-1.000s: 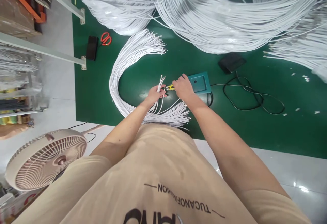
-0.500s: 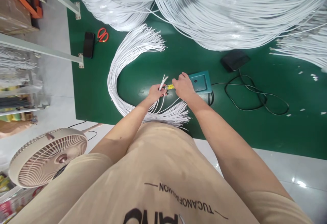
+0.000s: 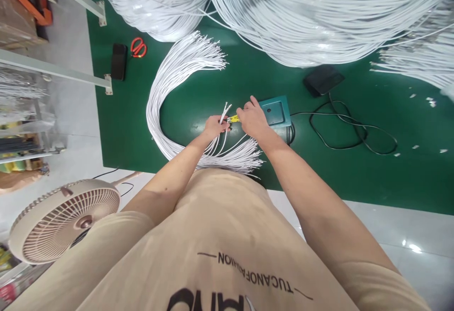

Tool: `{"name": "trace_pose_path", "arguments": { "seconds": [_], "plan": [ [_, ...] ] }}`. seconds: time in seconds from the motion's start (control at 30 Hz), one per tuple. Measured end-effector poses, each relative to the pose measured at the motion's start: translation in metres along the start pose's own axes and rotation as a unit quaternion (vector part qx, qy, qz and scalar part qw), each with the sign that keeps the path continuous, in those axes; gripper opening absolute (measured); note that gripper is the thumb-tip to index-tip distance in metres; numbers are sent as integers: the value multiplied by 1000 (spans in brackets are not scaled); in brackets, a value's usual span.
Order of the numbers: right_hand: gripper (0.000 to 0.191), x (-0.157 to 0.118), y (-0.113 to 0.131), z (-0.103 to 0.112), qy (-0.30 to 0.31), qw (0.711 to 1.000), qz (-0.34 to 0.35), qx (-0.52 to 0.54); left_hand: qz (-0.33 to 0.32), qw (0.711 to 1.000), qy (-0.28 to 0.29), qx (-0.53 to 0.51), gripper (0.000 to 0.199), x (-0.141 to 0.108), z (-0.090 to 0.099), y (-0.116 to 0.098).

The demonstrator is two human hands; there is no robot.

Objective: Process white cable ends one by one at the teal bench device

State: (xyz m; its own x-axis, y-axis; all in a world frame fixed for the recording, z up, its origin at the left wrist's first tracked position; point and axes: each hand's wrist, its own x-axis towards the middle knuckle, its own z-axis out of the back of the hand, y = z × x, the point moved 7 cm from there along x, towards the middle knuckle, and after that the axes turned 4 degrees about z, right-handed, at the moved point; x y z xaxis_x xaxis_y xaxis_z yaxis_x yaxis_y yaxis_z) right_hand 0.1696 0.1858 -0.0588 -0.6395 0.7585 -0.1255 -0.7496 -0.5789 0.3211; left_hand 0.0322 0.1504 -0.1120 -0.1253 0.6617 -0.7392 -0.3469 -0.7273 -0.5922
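Note:
My left hand [image 3: 215, 125] is closed around a few white cables [image 3: 224, 111], whose ends stick up past the fingers. Just to its right, a yellow plug-like piece [image 3: 233, 118] points at the cable tips; whether it touches them is too small to tell. My right hand [image 3: 252, 116] grips that yellow piece from the other side, beside a teal box [image 3: 275, 112]. A curved bundle of white cables [image 3: 158, 100] lies on the green table, its near end fanned out under my forearms.
Large coils of white cable [image 3: 301, 22] cover the back of the table. Red-handled scissors [image 3: 138, 47] and a black phone-like object [image 3: 118, 61] lie at the left. A black device [image 3: 323, 81] with a looped black cord [image 3: 336, 148] sits right. A fan [image 3: 67, 221] stands lower left.
The whole view has shifted slightly left and up. Both hands keep their grip, with hardly any movement between them.

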Motion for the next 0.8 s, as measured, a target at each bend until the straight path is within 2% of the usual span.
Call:
{"name": "trace_pose_path", "arguments": {
  "seconds": [0.13,0.2,0.37,0.47,0.53,0.57,0.63,0.7,0.73,0.8],
  "plan": [
    [39,-19,-18,12,-90,991,-97,-9,2,1000,6,-9,35,1,1,-1],
    [46,-28,-29,12,-116,983,-144,-1,0,1000,12,-18,36,1,1,0],
    [52,-32,-38,5,-118,981,-151,33,-6,999,10,-44,40,-2,7,1],
    [50,-30,-31,10,-123,980,-151,39,-7,997,0,-76,46,-9,15,0],
    [47,-28,-11,15,-128,984,-116,43,-15,994,-2,-107,47,-15,22,-2],
    [43,-27,6,16,-124,988,-75,47,-19,992,3,-124,46,-18,25,-4],
    [37,-26,52,11,-86,992,66,61,-19,988,25,-149,41,-24,29,-4],
    [35,-34,100,-1,-34,975,209,70,-10,985,48,-168,37,-28,33,-4],
    [36,-38,117,-8,-12,968,240,66,-5,983,56,-174,35,-30,34,-3],
    [37,-43,130,-25,34,978,202,45,5,981,67,-184,36,-33,36,-2]
  ]
}}
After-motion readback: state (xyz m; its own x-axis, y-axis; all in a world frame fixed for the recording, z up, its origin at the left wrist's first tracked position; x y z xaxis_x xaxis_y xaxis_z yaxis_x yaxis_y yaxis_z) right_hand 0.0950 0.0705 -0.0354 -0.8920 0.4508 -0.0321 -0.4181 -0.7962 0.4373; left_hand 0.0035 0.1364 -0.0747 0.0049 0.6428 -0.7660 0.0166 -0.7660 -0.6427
